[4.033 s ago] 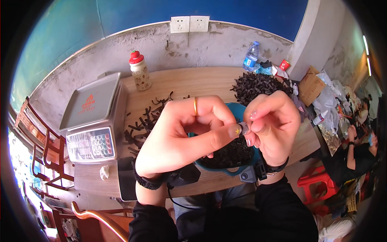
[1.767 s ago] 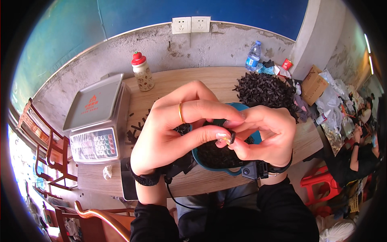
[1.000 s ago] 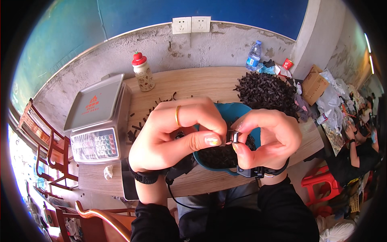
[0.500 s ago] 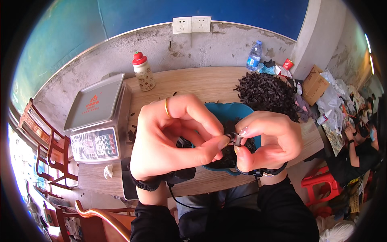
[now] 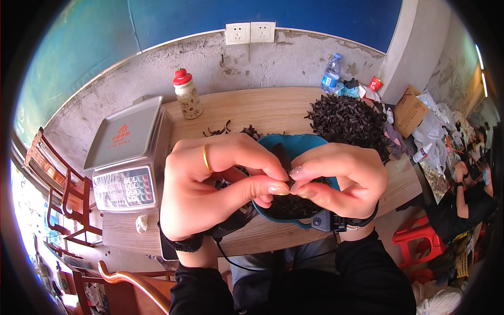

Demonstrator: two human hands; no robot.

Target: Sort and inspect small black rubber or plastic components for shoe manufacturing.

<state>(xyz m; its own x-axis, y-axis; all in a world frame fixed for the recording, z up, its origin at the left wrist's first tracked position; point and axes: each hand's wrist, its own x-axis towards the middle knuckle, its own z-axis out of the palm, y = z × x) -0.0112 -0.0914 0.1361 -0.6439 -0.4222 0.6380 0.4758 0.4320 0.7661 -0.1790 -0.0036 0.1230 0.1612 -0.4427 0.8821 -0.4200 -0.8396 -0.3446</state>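
Observation:
My left hand (image 5: 210, 181), a gold ring on one finger, and my right hand (image 5: 341, 181) meet fingertip to fingertip over a teal basin (image 5: 315, 139). Both are closed in a pinch. From between their tips a small black piece (image 5: 282, 155), strip-like and dark, rises behind my left forefinger; the fingers hide most of it. Below them the basin holds many black pieces (image 5: 294, 207) of a similar look. A large heap of short black pieces (image 5: 346, 121) lies on the table beyond my right hand.
A grey weighing scale (image 5: 126, 134) stands at the left, with a red-capped bottle (image 5: 187, 94) behind it. At the back right are a water bottle (image 5: 331, 73) and a cardboard box (image 5: 411, 113). A red stool (image 5: 420, 239) and another person (image 5: 462, 205) are at the right.
My hands have shifted slightly left and their fingertips have drawn together. The black piece that showed between them is now mostly covered, with a strip-like part standing up behind.

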